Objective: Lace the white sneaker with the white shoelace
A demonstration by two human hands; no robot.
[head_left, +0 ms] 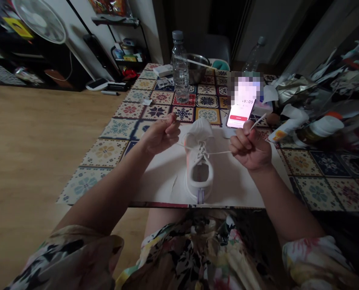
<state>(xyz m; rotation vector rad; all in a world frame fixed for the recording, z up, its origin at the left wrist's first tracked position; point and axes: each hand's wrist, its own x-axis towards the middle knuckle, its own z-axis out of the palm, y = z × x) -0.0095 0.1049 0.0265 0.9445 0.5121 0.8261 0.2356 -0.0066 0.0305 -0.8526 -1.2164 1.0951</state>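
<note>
A white sneaker (pixel 199 177) rests on a white sheet (pixel 158 181), its heel toward me and its toe pointing away. From the sneaker's throat a white shoelace (pixel 220 152) runs out to both sides. My left hand (pixel 164 135) is closed in a fist left of the sneaker, with the lace reaching toward it. On the other side my right hand (pixel 250 147) is closed around the lace, whose free end sticks up above the fingers. The lace is pulled fairly straight between the sneaker and my right hand.
A lit phone (pixel 241 106) leans upright beyond my right hand. Behind the sneaker stand a clear plastic bottle (pixel 181 76) and a metal bowl (pixel 197 72). Bottles and a white tube (pixel 289 121) crowd the right side of the patterned tablecloth (pixel 106 153).
</note>
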